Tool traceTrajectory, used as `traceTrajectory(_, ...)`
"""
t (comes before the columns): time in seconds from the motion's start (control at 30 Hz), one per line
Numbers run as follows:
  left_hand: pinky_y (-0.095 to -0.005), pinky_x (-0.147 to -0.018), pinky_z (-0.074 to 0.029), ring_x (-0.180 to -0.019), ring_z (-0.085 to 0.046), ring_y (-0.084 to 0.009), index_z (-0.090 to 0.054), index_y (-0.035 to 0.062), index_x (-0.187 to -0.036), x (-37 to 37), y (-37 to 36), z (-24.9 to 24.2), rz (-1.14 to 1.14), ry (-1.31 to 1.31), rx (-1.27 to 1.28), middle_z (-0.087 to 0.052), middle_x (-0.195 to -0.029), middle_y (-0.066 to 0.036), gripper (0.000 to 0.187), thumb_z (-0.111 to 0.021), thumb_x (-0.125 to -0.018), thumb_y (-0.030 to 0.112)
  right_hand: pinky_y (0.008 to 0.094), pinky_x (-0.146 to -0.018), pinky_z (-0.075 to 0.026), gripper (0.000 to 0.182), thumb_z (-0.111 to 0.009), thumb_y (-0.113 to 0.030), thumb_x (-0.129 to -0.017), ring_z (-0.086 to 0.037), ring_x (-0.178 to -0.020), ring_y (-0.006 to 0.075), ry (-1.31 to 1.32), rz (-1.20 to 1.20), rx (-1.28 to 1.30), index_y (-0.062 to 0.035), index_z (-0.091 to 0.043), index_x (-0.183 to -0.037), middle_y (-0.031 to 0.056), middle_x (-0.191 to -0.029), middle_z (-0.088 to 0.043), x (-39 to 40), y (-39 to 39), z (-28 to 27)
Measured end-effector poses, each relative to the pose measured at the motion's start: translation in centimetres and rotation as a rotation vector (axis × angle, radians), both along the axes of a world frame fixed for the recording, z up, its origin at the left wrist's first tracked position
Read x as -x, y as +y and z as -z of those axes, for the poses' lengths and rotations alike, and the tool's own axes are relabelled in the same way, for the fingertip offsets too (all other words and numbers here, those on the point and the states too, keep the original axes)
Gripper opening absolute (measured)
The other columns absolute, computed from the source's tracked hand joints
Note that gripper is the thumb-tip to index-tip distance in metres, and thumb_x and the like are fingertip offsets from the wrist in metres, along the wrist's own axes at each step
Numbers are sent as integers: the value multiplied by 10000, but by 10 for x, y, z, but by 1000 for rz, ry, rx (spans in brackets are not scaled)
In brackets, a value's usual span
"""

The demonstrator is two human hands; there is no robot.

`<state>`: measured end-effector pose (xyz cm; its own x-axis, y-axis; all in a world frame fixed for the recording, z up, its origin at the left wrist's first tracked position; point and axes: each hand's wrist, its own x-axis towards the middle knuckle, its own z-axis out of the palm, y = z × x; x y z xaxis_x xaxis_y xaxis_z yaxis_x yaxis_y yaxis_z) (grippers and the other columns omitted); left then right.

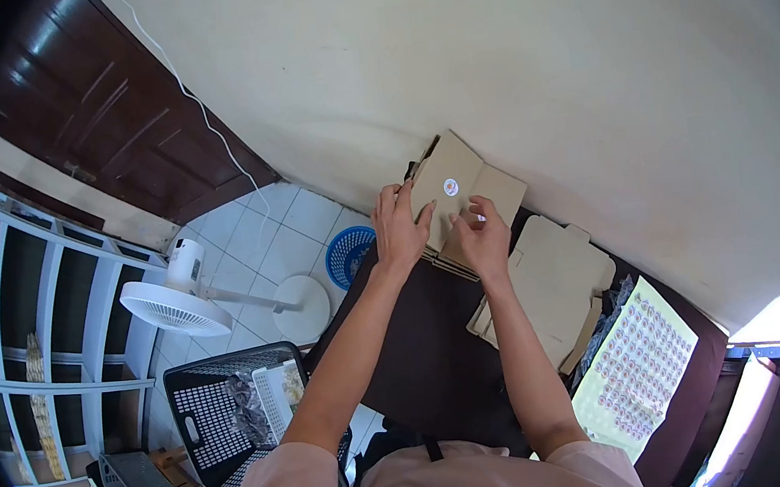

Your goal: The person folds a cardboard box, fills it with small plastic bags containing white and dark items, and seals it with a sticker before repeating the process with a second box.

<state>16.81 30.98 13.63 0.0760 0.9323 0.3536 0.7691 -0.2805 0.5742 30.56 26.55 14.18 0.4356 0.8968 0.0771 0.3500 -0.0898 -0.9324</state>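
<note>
Flat brown cardboard pieces (477,163) lie stacked against the wall, and the top one bears a small round sticker (450,187). My left hand (400,227) rests on the left edge of this stack with its fingers apart. Over the stack's lower right part is my right hand (481,230), its fingers curled, with a small whitish bit at the fingertips that looks like another sticker. A sheet with many round stickers (640,364) lies to the right. Between it and the stack are more flat cardboard pieces (551,282).
A dark cloth-covered surface (422,347) bears the cardboard. Left of it stand a blue basket (351,256), a white fan (176,307) and a black crate (212,421) with things inside. A brown door (116,112) and a metal rack (51,334) are farther left.
</note>
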Motion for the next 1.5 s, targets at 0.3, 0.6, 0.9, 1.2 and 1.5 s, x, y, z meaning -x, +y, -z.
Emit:
traceTrajectory(0.3, -411, -898, -457, -1047, -552, -391, -534, -76, -1211, 6, 6, 9, 40, -136, 41, -523, -1154, -225, 470, -672, -849, 190, 379, -759, -491, 444, -754, -107, -733, -594, -754, 239, -144, -54, 37, -27, -628, -1151, 153, -1055, -562, 14, 12, 22)
traceTrajectory(0.6, -440, -855, -481, -1016, -574, -420, -526, -77, -1209, 9, 7, 9, 71, -183, 38, -536, -1148, -241, 452, -652, -856, 175, 376, -746, -489, 430, -749, -88, -736, -583, -733, 224, -129, -57, 63, -12, -630, -1143, 150, -1053, -550, 16, 15, 21)
traceTrajectory(0.9, -423, -876, -474, -1026, -570, -410, -537, -60, -1207, 10, 8, 8, 60, -170, 61, -554, -1139, -236, 426, -635, -870, 181, 340, -711, -515, 416, -753, -87, -731, -607, -718, 204, -168, -44, 47, -11, -638, -1124, 141, -1029, -559, 16, 15, 20)
traceTrajectory(1.2, -450, -804, -487, -940, -590, -404, -570, -26, -1191, 13, 17, 15, 5, -59, 93, -589, -1032, -224, 342, -552, -913, 172, 391, -750, -492, 416, -748, -104, -738, -596, -747, 257, -203, -71, 87, -25, -602, -1119, 165, -1089, -540, 19, 18, 18)
traceTrajectory(1.5, -417, -776, -485, -865, -601, -374, -637, 1, -1086, 12, 24, 13, 18, -248, 15, -611, -929, -206, 233, -584, -888, 110, 418, -783, -485, 418, -746, -129, -742, -602, -806, 292, -279, -58, 71, -28, -586, -1115, 176, -1099, -534, 20, 19, 18)
